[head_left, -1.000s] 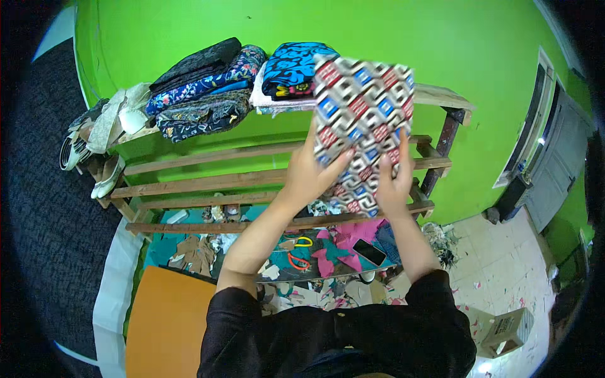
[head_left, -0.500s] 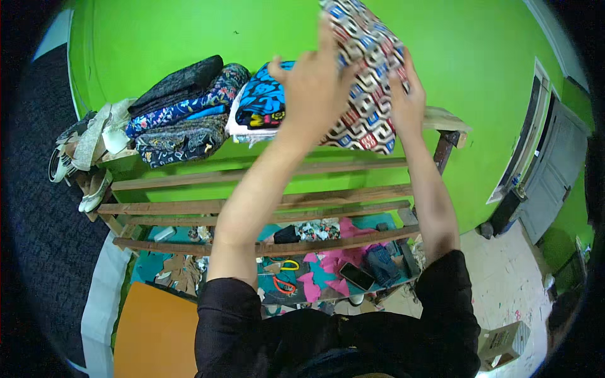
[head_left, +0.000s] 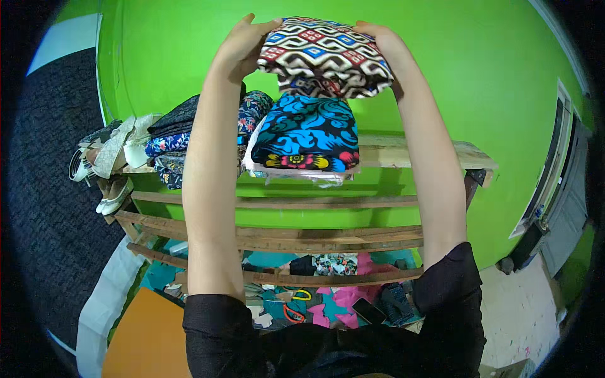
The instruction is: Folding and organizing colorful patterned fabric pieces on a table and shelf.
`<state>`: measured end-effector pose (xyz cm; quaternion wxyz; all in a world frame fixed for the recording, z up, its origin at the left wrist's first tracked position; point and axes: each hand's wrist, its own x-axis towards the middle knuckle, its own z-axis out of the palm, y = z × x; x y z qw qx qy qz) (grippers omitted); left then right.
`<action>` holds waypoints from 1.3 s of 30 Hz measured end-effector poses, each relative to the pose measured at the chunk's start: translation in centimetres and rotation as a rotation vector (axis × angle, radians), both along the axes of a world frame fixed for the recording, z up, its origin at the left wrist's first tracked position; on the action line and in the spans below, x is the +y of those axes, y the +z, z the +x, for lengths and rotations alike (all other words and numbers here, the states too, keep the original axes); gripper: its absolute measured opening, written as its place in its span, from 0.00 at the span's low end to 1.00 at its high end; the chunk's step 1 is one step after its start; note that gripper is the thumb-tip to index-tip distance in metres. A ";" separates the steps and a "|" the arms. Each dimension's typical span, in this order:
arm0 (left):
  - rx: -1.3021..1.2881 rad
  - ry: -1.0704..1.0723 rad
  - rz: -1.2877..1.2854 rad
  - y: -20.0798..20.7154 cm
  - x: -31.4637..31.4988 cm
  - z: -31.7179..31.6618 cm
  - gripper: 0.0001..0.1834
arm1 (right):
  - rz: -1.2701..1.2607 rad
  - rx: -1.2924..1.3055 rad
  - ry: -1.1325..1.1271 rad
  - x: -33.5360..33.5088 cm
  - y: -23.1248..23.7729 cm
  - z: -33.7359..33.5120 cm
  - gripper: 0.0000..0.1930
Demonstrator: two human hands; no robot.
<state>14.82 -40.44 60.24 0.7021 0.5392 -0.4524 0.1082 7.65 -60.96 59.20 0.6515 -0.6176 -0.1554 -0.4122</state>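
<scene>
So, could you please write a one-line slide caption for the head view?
Left hand and right hand hold a folded patterned cloth above a fabric stack on a wooden rack.

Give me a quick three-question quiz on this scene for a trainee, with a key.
1. True or false: the left hand and right hand both hold the patterned cloth.
2. Which colours has the folded cloth directly below it in the picture? A: plain orange; B: mainly blue and black; C: plain green.
3. Fill in: the wall behind the wooden rack is ____.
Key: 1 true; 2 B; 3 green.
</scene>
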 end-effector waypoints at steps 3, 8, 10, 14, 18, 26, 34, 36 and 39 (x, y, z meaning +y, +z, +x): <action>0.013 0.067 -0.047 -0.1 0.5 4.1 0.49 | -0.057 -0.024 0.030 1.4 -0.2 2.0 0.10; 0.006 0.290 0.235 -4.1 -0.9 11.4 0.43 | -0.303 0.064 -0.039 -1.0 -5.9 8.9 0.20; 0.219 0.255 0.488 -6.9 -0.9 11.7 0.42 | -0.438 0.562 -0.193 -2.0 -7.6 8.7 0.13; -0.459 0.844 0.780 -6.3 -0.3 10.0 0.34 | -0.445 0.498 -0.107 -1.5 -7.1 6.8 0.10; -0.711 0.746 0.465 -4.7 1.5 6.2 0.35 | -0.285 0.434 0.015 -0.4 -5.9 5.3 0.20; -0.895 0.819 0.585 -9.4 -0.7 -1.9 0.49 | 0.269 0.339 0.343 1.5 -6.9 4.1 0.21; -1.119 0.760 0.549 -7.0 2.7 -0.3 0.18 | -0.488 0.351 -0.298 -0.7 -8.5 4.5 0.30; -0.607 0.579 1.037 -6.1 3.2 -2.4 0.17 | -0.670 0.183 -0.601 -2.4 -8.9 5.3 0.28; -0.435 0.233 0.822 -7.6 4.9 -0.2 0.22 | -0.801 -0.174 -0.726 0.6 -7.7 3.9 0.25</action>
